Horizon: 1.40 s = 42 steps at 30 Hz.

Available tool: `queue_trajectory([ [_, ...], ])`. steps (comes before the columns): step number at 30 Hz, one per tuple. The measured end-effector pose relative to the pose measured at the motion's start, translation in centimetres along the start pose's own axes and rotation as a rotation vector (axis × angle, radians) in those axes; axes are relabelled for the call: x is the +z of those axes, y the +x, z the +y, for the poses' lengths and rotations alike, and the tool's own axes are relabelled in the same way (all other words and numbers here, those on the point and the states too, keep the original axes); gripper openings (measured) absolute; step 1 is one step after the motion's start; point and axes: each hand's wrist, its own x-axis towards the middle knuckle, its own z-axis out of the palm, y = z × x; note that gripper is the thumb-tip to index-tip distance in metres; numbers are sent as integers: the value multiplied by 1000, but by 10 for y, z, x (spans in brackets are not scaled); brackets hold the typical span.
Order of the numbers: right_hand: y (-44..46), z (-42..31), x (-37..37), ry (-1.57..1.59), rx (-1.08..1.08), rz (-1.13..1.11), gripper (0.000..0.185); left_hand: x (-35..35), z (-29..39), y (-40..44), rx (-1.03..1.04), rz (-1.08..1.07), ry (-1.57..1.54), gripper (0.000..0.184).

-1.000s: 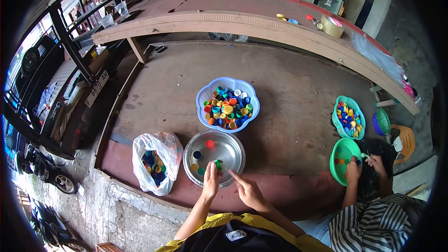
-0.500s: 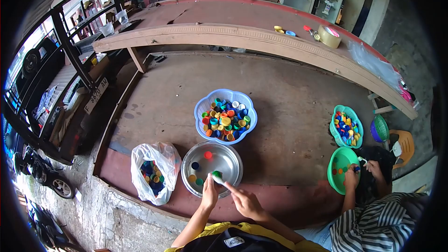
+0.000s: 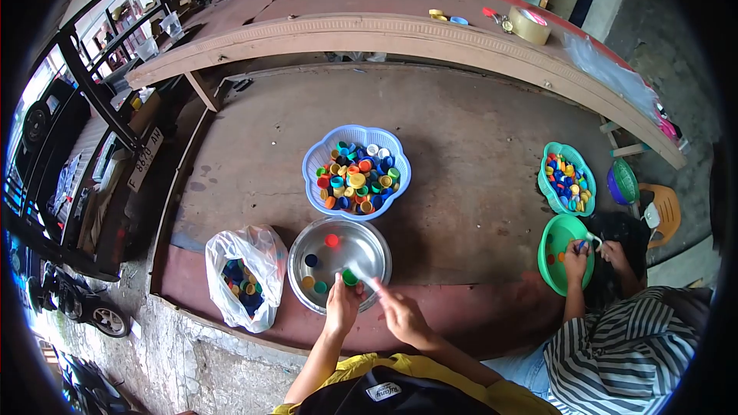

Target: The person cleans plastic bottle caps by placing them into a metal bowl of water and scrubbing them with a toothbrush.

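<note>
Over the near rim of a steel bowl (image 3: 296, 250), my left hand (image 3: 341, 307) holds a green bottle cap (image 3: 350, 277). My right hand (image 3: 403, 315), to its right, grips a thin pale tool (image 3: 367, 277) whose far end is blurred near the cap. A red cap (image 3: 331, 240), a dark blue cap (image 3: 310, 260) and other caps lie in the bowl. Beyond it a blue scalloped basket (image 3: 314, 161) is filled with mixed caps. Left of the bowl stands a white plastic bag (image 3: 267, 250) with more caps inside.
At the right a person in a striped top (image 3: 623, 353) works with both hands over a green basin (image 3: 552, 265). A teal basket (image 3: 586, 173) of caps sits behind it. A raised wooden beam (image 3: 330, 31) crosses the far side, with a tape roll (image 3: 530, 24) beyond.
The pale tool stays by the green cap, its tip now more blurred. The whole view has shifted slightly, so the bowl and baskets appear further left and higher than half a second ago.
</note>
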Motion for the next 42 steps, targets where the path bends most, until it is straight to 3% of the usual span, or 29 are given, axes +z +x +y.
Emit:
queue_trajectory([
  [1,0,0,-1,-88,-7,-158,46,-3,-3,2,-9,20,-1,36],
  [4,13,5,2,92,97,171,51,-6,-6,5,-14,-10,-1,36],
  [5,14,-1,-7,92,275,162,51,-5,-4,4,-9,-11,5,36],
  [8,0,6,-2,22,9,-105,46,9,2,2,30,118,28,36],
  [9,-2,7,-1,-175,38,-311,44,13,2,2,44,181,37,37],
  [12,10,18,5,75,133,89,48,-12,-5,6,35,43,63,39],
  [14,14,14,2,7,102,43,48,-13,-4,3,31,61,36,38],
  [17,4,-1,-7,-287,130,-473,46,-12,-1,5,16,70,7,37],
  [20,9,14,2,22,109,36,51,-19,-2,4,-5,51,13,36],
  [22,11,11,1,-3,56,36,56,-14,2,0,-23,52,-24,35],
  [25,-9,11,5,-228,-77,-243,62,-11,4,1,5,159,68,37],
  [26,-10,10,4,-108,94,-208,61,-11,5,-1,9,201,100,38],
  [29,5,16,6,31,154,164,59,-16,2,-4,67,59,121,37],
  [32,-10,6,5,-117,-32,-183,53,-18,-3,-3,87,51,122,37],
  [34,-4,7,6,-59,50,-106,52,-13,-1,-4,64,80,136,37],
  [37,16,12,-2,70,104,98,52,-3,6,-8,248,36,595,25],
  [40,16,-1,-23,-37,21,-225,41,-4,18,-11,351,-58,923,18],
  [41,14,5,-22,-41,78,-211,40,0,24,-13,406,-83,934,16],
  [42,21,0,-33,-236,242,-349,46,6,29,-17,459,-106,944,15],
])
